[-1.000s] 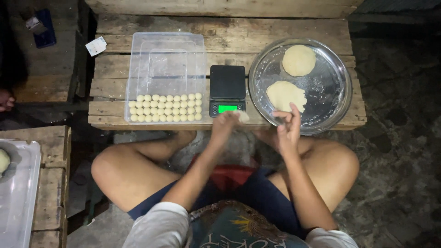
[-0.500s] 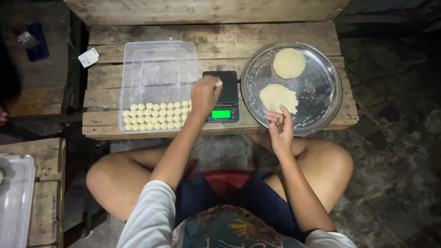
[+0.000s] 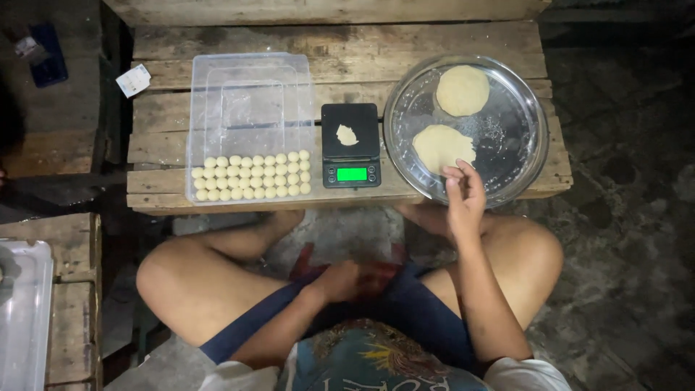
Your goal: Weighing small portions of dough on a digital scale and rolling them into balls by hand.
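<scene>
Right now my right hand (image 3: 463,194) sits at the near rim of the round metal tray (image 3: 528,156), fingers bent together and their tips pinching the edge of the nearer flat dough disc (image 3: 441,147). Beyond it on the same tray lies a second dough disc (image 3: 462,90), apart from the first. Just left of the tray stands the small black scale (image 3: 350,143), its green display lit, with a small torn piece of dough (image 3: 347,135) lying on its platform. Further left is a clear plastic box (image 3: 250,94), with three neat rows of little dough balls (image 3: 250,174) along its near edge. All of it rests on a plank table (image 3: 340,43). My left hand (image 3: 346,281) lies down in my lap, loosely curled; it looks empty, though the light there is poor.
</scene>
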